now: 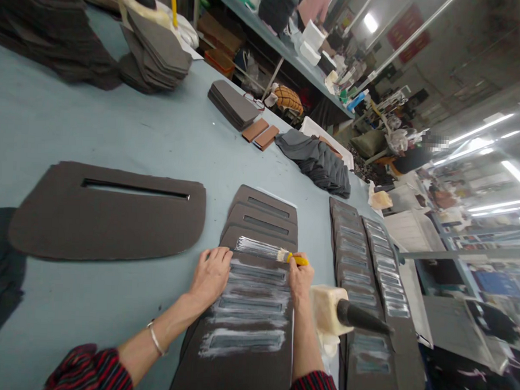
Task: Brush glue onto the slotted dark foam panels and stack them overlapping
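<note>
In my right hand [300, 277] is a small yellow-handled brush [298, 259], its pale bristles touching a dark grey panel [258, 232] beside a slot. White, wet-looking glue-like streaks [258, 246] lie along that slot. Several such panels overlap in a row, and the nearer ones carry white smears [245, 341] around their slots. My left hand [211, 273] rests at the left edge of the row, fingers close together and lying on the panels. Just right of my right forearm stands a whitish bottle [330, 313] with a black nozzle.
A larger slotted panel [112, 223] lies to the left on the blue-grey table [151, 317]. Two more overlapping panel rows [356, 262] run along the right. Farther back are stacked dark pieces [156, 55], two brown pieces [260, 133] and a grey pile [315, 163].
</note>
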Available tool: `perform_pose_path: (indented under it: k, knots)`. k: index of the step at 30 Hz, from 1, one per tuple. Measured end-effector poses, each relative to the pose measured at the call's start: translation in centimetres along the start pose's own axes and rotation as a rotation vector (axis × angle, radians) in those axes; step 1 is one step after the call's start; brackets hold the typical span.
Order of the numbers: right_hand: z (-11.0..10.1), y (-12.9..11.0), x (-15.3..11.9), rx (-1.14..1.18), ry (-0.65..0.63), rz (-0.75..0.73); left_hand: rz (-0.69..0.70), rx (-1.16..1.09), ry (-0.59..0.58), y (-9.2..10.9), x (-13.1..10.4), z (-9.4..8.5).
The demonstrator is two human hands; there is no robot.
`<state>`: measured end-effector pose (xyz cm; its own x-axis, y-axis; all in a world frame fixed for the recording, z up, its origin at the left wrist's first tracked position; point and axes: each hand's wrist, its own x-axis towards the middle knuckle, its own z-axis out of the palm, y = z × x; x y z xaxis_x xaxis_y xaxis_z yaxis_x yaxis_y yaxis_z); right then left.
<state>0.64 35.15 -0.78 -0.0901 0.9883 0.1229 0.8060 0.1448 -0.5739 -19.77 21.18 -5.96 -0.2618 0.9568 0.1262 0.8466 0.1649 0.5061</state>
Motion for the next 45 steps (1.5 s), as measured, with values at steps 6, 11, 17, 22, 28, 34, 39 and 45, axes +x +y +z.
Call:
perform_pose_path:
  k: [6, 11, 17, 22, 28, 34, 39, 45]
  knots:
    - [3.7, -5.9, -2.1, 0.217, -0.13, -0.179, -0.025, 0.051, -0.008, 0.1, 0.3, 0.0]
    - [6.6, -8.4, -2.7, 0.186, -0.143, -0.197, -0.024, 0.075, -0.029, 0.3, 0.5, -0.1]
    - [7.0, -8.9, -2.9, 0.094, -0.103, -0.283, -0.03, 0.082, -0.026, 0.3, 0.6, -0.1]
    - [7.4, -9.3, -3.5, 0.07, -0.073, -0.317, -0.026, 0.087, -0.015, 0.4, 0.5, -0.1]
    - [3.8, -2.4, -0.7, 0.024, -0.067, -0.179, 0.0, 0.117, -0.006, 0.5, 0.4, 0.3]
    - [-0.9, 4.4, 1.9, -0.027, 0.066, -0.023, 0.02, 0.166, -0.002, 0.7, 0.5, 0.7]
    - [-0.8, 4.4, 1.5, 0.007, 0.041, -0.096, 0.018, 0.171, -0.005, 0.8, 0.6, 1.0]
    - [-1.6, 5.2, 1.7, -0.005, 0.089, -0.067, 0.031, 0.176, 0.007, 0.8, 0.5, 1.0]
